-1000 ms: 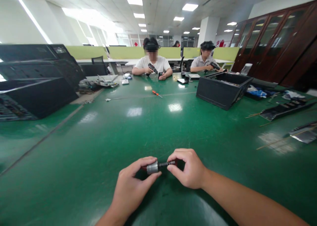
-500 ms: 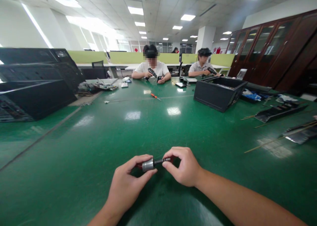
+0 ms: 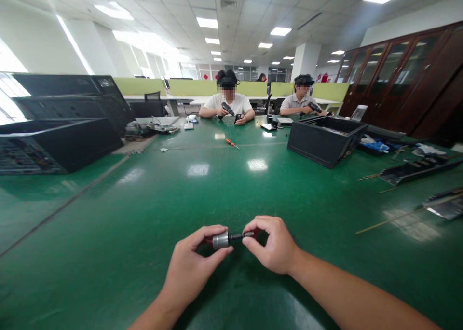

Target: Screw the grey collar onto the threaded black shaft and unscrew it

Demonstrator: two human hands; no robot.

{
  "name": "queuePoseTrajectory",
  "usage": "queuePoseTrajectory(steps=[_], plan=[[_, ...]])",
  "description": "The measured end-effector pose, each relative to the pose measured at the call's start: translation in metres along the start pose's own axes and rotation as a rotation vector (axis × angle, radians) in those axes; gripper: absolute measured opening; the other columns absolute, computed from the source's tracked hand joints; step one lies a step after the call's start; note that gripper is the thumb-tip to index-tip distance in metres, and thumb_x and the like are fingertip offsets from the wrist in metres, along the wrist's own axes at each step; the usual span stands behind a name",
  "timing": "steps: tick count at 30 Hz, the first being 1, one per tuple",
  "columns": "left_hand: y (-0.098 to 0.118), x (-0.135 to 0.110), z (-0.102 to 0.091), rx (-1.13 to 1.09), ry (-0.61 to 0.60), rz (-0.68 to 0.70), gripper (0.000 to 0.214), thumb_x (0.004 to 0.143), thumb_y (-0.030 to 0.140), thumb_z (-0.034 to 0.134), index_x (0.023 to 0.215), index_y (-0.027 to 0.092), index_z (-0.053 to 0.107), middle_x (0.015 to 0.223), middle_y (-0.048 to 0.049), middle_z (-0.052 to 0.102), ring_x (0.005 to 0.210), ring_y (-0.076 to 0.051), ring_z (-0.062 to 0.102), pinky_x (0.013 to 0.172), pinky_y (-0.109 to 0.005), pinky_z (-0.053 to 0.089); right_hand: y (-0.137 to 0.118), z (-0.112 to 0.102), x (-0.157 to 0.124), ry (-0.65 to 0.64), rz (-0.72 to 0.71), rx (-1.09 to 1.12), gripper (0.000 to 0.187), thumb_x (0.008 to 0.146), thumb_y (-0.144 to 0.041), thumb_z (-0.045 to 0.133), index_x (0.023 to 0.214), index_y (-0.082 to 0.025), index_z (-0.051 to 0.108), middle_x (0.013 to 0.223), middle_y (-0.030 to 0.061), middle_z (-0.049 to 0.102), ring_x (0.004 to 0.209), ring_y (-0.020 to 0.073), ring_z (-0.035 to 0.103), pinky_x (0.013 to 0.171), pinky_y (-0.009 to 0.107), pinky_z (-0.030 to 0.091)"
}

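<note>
Low over the green table (image 3: 231,190), near its front edge, my left hand (image 3: 191,267) is closed around a small tool whose silver metal collar (image 3: 221,240) sticks out between thumb and forefinger. A thin dark bit (image 3: 238,235) runs from that collar to the right. My right hand (image 3: 273,245) pinches the bit's far end with thumb and fingertips. A trace of red shows behind both hands; the tool's body is hidden in my left palm.
Black computer cases (image 3: 54,127) stack at the left. An open black case (image 3: 325,139) and loose panels (image 3: 419,166) lie at the right. An orange screwdriver (image 3: 231,143) lies mid-table. Two seated people (image 3: 227,103) at the far end hold power drivers.
My hands keep the same grip on the tool and bit. The view has tilted and shifted slightly, so the room sits a little lower in frame.
</note>
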State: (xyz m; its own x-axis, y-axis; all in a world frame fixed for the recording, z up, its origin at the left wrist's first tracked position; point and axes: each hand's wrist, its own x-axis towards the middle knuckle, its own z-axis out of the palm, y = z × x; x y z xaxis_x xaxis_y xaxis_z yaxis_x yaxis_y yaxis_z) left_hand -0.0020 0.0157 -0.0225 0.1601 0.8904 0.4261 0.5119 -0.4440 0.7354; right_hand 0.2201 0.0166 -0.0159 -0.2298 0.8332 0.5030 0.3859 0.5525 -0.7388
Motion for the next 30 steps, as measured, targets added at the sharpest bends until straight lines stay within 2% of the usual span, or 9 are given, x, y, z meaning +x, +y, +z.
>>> queuePoseTrajectory(steps=[6,10,30], plan=[[0.0008,0.0004,0.0003,-0.014,0.064,0.114,0.026,0.078,0.03,0.079,0.102,0.026,0.073,0.105,-0.0027,0.075,0.096,-0.02,0.072,0.083,-0.031,0.059,0.0019,0.0007,-0.0001,0.005,0.009,0.023,0.003,0.076,-0.018,0.071,0.079,-0.019,0.072,0.071,0.0015,0.07,0.065,0.0165,0.065,0.066,0.027,0.047],[0.0031,0.0013,0.0003,-0.013,0.073,0.161,0.024,0.079,0.028,0.079,0.101,0.027,0.072,0.102,-0.0011,0.074,0.093,-0.018,0.072,0.08,-0.028,0.058,0.0019,0.0007,-0.0006,0.011,0.018,0.027,0.003,0.076,-0.018,0.071,0.079,-0.019,0.072,0.071,0.0019,0.071,0.065,0.0168,0.066,0.067,0.027,0.048],[0.0004,0.0008,0.0,-0.001,0.083,0.132,0.025,0.08,0.033,0.077,0.102,0.022,0.071,0.102,-0.006,0.072,0.092,-0.021,0.071,0.08,-0.032,0.059,-0.0003,-0.001,-0.001,0.035,0.01,0.046,0.002,0.079,-0.019,0.067,0.08,-0.018,0.069,0.073,0.0022,0.07,0.067,0.0163,0.066,0.067,0.026,0.049]])
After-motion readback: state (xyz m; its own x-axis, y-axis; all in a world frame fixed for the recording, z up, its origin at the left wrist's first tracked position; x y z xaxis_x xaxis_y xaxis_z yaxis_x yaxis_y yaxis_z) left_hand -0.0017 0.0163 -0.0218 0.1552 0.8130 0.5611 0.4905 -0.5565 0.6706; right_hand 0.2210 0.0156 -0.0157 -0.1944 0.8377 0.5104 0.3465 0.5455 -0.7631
